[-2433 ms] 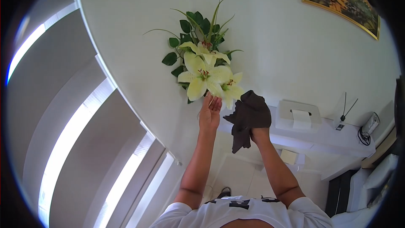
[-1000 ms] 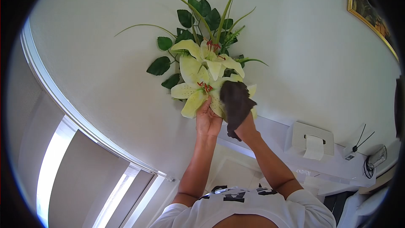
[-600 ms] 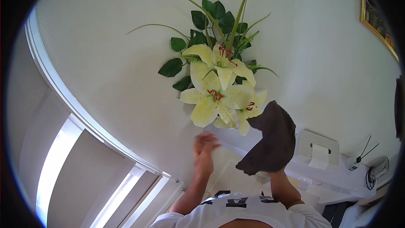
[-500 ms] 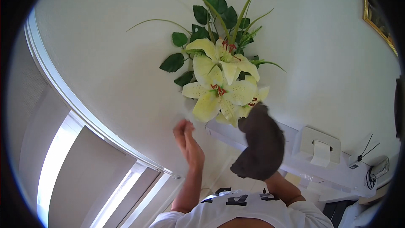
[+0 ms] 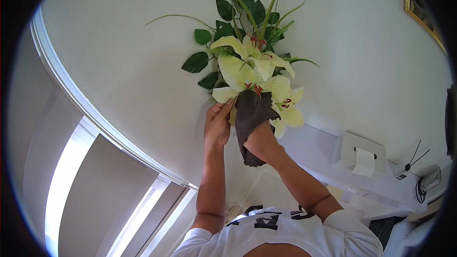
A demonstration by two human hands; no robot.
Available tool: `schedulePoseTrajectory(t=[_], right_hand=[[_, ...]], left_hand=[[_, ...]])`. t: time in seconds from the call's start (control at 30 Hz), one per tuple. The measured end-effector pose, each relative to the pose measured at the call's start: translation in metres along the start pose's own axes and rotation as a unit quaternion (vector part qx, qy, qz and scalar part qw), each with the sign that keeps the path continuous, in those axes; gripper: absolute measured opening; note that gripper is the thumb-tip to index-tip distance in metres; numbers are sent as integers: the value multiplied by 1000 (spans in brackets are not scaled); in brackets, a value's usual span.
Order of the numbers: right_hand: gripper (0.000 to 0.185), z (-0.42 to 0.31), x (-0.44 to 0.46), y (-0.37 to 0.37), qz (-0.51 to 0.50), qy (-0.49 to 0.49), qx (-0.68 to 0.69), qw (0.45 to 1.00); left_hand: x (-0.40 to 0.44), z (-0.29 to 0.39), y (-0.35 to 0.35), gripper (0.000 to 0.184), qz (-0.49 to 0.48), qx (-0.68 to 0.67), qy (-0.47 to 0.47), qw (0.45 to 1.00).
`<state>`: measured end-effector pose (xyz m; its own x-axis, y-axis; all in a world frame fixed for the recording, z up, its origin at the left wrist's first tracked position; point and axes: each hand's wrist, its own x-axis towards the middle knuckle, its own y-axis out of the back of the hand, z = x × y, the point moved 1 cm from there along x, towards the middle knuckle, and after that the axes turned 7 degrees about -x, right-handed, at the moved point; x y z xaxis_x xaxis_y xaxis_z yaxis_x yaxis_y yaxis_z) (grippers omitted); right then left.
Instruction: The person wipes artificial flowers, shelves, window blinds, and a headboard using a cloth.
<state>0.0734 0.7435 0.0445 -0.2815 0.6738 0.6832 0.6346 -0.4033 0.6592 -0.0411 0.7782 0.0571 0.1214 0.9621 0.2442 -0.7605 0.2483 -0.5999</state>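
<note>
Pale yellow lilies [image 5: 278, 88] with red stamens and dark green leaves [image 5: 195, 62] stand against the white wall. My left hand [image 5: 218, 123] pinches the edge of a lower-left petal between thumb and fingers. In my right hand [image 5: 263, 142] is a dark brown cloth [image 5: 252, 114], which lies over the lower part of the front lily and touches its petals. The cloth hides most of my right fingers and part of that flower.
A white shelf [image 5: 304, 150] runs along the wall below the flowers. On it are a tissue box [image 5: 350, 159], a reed diffuser [image 5: 402, 173] and a device with a black cable [image 5: 430, 179]. Blinds [image 5: 95, 185] are at the left, a gold-framed picture [image 5: 419, 18] at upper right.
My left hand has moved up from beside the flowers and taken hold of a petal. My right hand has carried the cloth up and left onto the front lily.
</note>
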Motion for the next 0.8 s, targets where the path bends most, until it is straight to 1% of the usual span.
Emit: schedulePoseTrajectory(t=[0.03,0.07,0.13,0.17,0.23,0.27,0.33,0.37,0.4,0.43,0.47,0.5,0.57,0.6,0.67,0.7,0.77,0.8], right_hand=[[46,0,2,-4,7,5,-60,998],[46,0,1,-9,8,3,-61,998],[33,-5,1,-12,81,-4,-119,990],[33,-6,2,-9,82,-6,-119,989],[34,-9,7,1,105,-13,41,994],[34,-8,4,-5,105,-14,39,994],[33,-9,-6,-18,160,-11,142,977],[33,-11,-12,-17,160,-11,140,977],[33,-14,-18,-17,124,15,103,987],[32,-21,-22,-12,88,42,67,993],[31,-29,-25,-2,105,89,30,990],[31,-33,-28,6,107,88,30,990],[27,-37,-31,20,67,14,110,992],[27,-40,-27,26,68,15,111,991],[24,-43,-11,36,169,28,68,983],[24,-40,-2,37,169,28,70,983],[24,-34,14,34,82,-45,217,972],[26,-29,17,28,106,-40,201,973]], left_hand=[[1,-2,0,25,-2,-2,-10,1000],[2,-3,1,24,-3,-4,-19,1000],[0,-5,-2,24,5,-12,-17,1000],[-1,-5,-4,24,14,-20,-17,1000],[-2,-4,-3,25,27,-27,0,999],[-2,-5,-3,26,43,-37,16,998],[-6,-1,-11,28,45,-38,25,998],[-7,2,-18,30,48,-38,33,998],[-9,4,-23,30,47,-39,33,998],[-10,5,-27,31,67,-40,32,996],[-11,6,-29,32,88,-42,30,995],[-10,4,-24,32,87,-40,31,995],[-6,0,-10,34,64,-18,19,998],[-3,-4,-6,34,63,-17,18,998],[-3,-5,-8,41,45,4,-98,994],[-3,-3,-10,41,47,4,-99,994],[-7,4,-20,49,-1,-113,-48,992],[-9,4,-22,49,-1,-113,-48,992]])
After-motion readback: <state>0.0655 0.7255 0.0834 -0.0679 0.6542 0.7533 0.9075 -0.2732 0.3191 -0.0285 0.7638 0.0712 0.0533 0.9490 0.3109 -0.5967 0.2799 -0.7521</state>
